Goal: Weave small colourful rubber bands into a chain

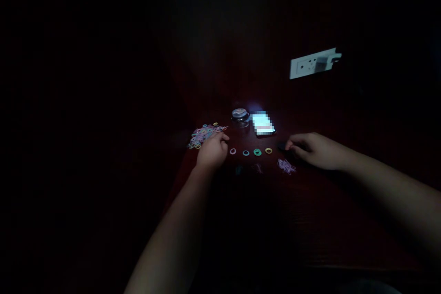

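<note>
My left hand (212, 150) is bent over the right edge of a loose pile of small coloured elastic bands (203, 135). Its fingers look curled, and whatever they hold is hidden. To its right, a row of single bands lies on the dark tabletop: pink (233, 151), blue (245, 153), green (257, 152) and yellow (268, 150). My right hand (310, 150) rests at the row's right end, thumb and fingertips pinched together beside a dark object (281, 146) too dim to name. Just below lies a small heap of purple bands (286, 166).
Behind the row stand a round clear jar (240, 118) with a patterned lid and a lit phone (263, 123). Dim little clusters of bands (259, 168) lie nearer me. A wall socket (312, 64) with a plug is at upper right. Deep shadow surrounds everything.
</note>
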`<state>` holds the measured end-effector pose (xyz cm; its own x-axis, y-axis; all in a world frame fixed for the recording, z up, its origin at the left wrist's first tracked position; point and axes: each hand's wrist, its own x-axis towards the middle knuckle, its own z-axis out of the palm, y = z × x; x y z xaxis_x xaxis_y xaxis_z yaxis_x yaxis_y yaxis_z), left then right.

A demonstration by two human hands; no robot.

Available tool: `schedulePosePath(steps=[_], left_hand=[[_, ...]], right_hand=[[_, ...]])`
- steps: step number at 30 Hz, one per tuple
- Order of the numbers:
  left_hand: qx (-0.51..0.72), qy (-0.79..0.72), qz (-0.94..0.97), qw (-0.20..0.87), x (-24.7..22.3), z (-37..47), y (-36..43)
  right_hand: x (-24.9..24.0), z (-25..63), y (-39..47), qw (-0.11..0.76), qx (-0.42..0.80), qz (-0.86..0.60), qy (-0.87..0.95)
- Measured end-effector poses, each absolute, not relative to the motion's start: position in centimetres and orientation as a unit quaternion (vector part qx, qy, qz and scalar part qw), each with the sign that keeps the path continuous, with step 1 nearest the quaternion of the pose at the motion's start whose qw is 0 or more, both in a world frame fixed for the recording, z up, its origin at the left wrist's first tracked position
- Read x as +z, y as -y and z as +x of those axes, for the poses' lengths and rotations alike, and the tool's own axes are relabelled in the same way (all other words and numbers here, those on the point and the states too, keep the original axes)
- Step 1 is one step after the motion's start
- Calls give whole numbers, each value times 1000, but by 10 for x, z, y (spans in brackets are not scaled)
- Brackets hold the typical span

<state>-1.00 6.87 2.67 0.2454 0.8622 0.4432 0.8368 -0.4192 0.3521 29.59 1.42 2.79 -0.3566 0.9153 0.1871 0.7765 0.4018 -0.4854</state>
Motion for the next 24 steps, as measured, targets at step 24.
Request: schedulePosePath(steps=[24], left_hand=[[262, -705, 657, 54, -14, -63, -106]], right_hand=[[18, 294, -22, 280, 177, -503, 798]])
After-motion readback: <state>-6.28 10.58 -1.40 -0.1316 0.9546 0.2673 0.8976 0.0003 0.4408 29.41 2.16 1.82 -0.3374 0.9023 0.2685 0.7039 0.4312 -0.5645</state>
